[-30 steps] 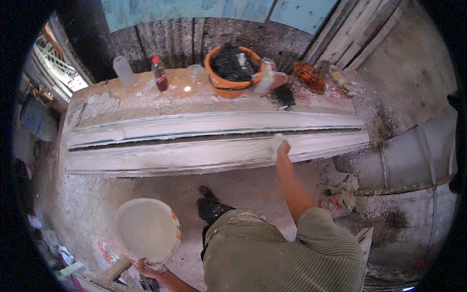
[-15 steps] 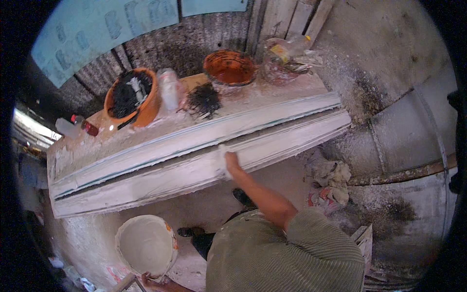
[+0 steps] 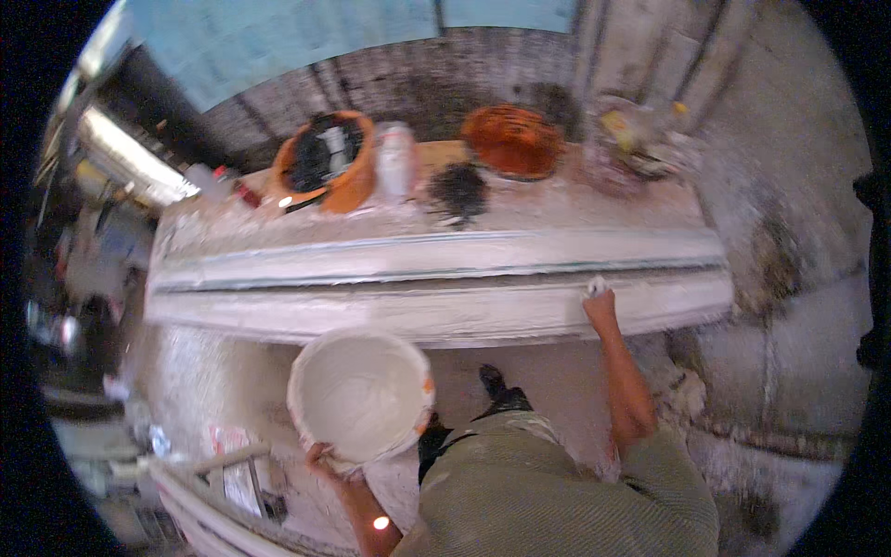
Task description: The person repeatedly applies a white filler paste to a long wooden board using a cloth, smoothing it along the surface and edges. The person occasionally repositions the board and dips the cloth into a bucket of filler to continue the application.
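My left hand (image 3: 329,462) grips the near left rim of a round whitish bucket (image 3: 299,399), smeared around its edge. Pale, creamy paste (image 3: 362,395) fills the bucket, which is held in front of the bench's near edge. Across the bench lie two long white plaster-coated strips, a far strip (image 3: 418,252) and a near strip (image 3: 445,316), with a narrow dark gap between them. At the right part of the near strip, my right hand (image 3: 601,308) is closed around a small whitish object (image 3: 595,285) beside the gap. Blur hides its kind.
Along the bench's back stand an orange tub (image 3: 357,190) of black material, a white bottle (image 3: 395,162), a dark bristly clump (image 3: 458,190) and an orange basin (image 3: 512,141). A cluttered container (image 3: 617,148) sits back right. Pale metal bars (image 3: 200,506) stand lower left.
My right hand has moved rightward along the near strip. The bucket in my left hand has come up closer to the bench edge. The whole view has turned.
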A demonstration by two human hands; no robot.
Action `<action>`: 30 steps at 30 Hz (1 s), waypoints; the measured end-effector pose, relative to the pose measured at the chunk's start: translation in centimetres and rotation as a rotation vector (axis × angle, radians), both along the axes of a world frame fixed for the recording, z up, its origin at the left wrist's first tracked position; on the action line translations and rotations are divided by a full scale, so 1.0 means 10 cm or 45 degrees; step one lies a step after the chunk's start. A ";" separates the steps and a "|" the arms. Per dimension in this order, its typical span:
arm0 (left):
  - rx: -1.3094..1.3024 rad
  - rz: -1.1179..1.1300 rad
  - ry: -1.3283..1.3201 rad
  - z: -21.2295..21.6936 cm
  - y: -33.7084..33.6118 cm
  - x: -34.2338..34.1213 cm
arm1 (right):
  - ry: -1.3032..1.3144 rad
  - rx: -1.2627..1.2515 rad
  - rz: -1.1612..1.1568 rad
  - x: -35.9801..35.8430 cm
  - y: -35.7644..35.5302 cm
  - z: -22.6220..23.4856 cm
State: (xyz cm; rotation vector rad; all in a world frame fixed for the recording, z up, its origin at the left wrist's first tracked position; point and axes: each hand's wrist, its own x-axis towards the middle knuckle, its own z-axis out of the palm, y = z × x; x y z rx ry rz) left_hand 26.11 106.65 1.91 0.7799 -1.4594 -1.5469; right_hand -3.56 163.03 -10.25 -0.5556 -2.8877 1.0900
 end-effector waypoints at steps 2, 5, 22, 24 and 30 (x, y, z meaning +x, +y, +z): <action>0.070 -0.034 0.023 0.23 0.02 -0.10 | 0.172 -0.158 0.175 -0.07 -0.65 0.35; 0.568 -0.067 -0.033 0.54 -0.05 -0.37 | 0.282 -0.327 0.434 -0.13 -1.51 0.82; 0.714 -0.223 0.183 1.17 -0.10 -1.07 | 0.300 0.138 1.627 -0.93 -4.46 1.88; 0.728 -0.169 0.194 1.17 -0.06 -1.14 | 0.424 0.272 1.890 -1.00 -4.20 1.62; 0.717 0.068 0.224 1.12 0.13 -1.55 | -0.674 -0.075 1.613 -0.70 -3.79 1.53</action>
